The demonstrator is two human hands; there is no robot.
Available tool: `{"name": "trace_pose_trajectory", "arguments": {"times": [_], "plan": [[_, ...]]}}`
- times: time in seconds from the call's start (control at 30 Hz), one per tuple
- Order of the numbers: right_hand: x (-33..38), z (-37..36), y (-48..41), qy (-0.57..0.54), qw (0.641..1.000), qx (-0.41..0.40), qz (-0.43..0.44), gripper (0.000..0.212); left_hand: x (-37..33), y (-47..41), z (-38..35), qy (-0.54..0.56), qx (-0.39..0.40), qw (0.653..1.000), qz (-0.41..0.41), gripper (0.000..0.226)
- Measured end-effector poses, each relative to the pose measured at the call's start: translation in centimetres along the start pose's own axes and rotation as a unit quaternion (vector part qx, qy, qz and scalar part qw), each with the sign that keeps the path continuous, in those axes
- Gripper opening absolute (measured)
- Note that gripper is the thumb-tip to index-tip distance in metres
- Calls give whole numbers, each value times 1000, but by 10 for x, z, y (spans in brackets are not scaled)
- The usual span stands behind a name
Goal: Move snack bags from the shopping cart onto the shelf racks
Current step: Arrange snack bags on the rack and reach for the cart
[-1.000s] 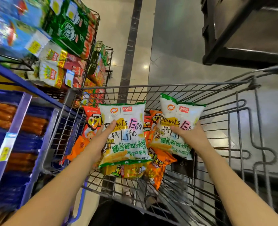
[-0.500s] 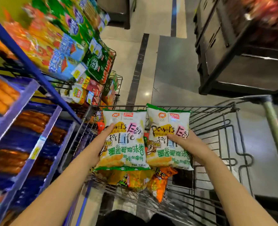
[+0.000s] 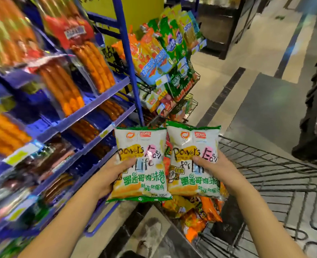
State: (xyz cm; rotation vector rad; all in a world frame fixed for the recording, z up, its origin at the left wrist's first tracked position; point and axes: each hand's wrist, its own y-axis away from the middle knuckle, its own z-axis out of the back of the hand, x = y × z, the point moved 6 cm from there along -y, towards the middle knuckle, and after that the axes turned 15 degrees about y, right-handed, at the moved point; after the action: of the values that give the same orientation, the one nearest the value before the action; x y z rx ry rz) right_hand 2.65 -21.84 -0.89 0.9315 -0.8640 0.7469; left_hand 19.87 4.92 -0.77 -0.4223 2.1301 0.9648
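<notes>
My left hand (image 3: 113, 174) grips a white and green snack bag (image 3: 141, 146) by its left side, thumb on the front. My right hand (image 3: 215, 170) grips a second, identical snack bag (image 3: 191, 146) by its right side. Both bags are upright and side by side, lifted above the front left corner of the wire shopping cart (image 3: 265, 164). Several orange and yellow snack bags (image 3: 196, 213) lie in the cart below them. A wire snack rack (image 3: 172, 71) stands just beyond the bags.
A blue shelf unit (image 3: 90, 107) with packed sausages fills the left side, close to my left arm. A blue upright post (image 3: 129, 62) separates it from the wire rack. Tiled floor runs ahead on the right, with a dark display stand (image 3: 315, 108) at the far right.
Both hands have lifted the two bags up out of the cart and brought them side by side. My view has swung left, toward the shelves and the wire rack.
</notes>
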Motion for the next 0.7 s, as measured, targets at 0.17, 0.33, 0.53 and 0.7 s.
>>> {"name": "trace_pose_trajectory", "arguments": {"times": [0.17,0.33,0.53,0.7], "plan": [[25,-49,-5,20,995,91,47,73,12,70,51,59,-79,992,-74,61],[79,-126,5,65,975,184,109,60,19,170,103,101,-184,964,-161,99],[147,-244,49,116,933,292,176,51,24,306,160,119,-297,912,-257,105],[186,-344,100,167,894,343,234,59,43,417,211,145,-360,872,-298,84]]}}
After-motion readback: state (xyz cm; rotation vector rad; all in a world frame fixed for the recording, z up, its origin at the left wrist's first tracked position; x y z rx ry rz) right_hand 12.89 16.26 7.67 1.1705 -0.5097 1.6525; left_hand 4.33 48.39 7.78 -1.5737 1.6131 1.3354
